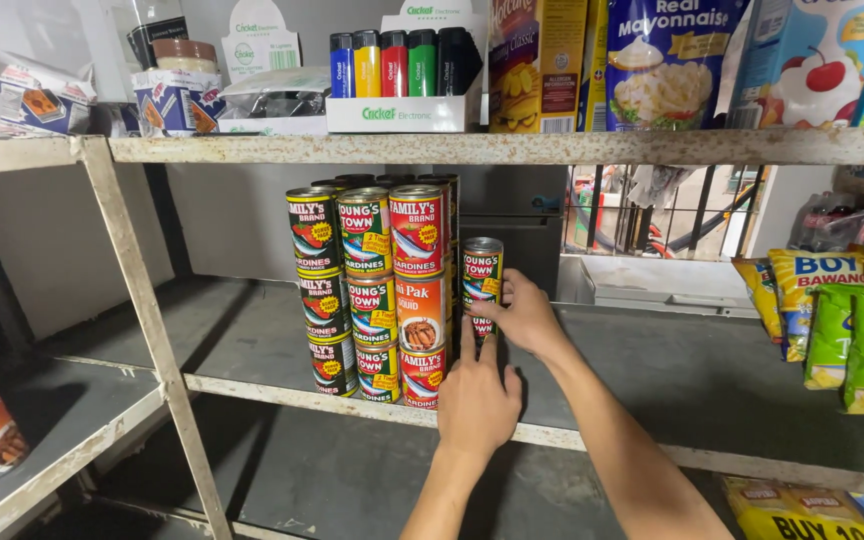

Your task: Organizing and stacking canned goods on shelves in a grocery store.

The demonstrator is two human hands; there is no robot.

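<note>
While the right hand [524,315] is gripping the upright top can [482,270] of a short stack, the left hand [477,400], fingers loosely extended, is touching the can beneath [480,325], just right of the tall can stacks [372,290] on the metal shelf [672,375].

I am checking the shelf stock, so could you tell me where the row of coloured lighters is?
The lighters stand in a white display box on the top shelf, left of the yellow carton.

red-green labelled tins [377,290] mid-shelf | boxes [537,65] above | green-yellow packets [837,325] right
</note>
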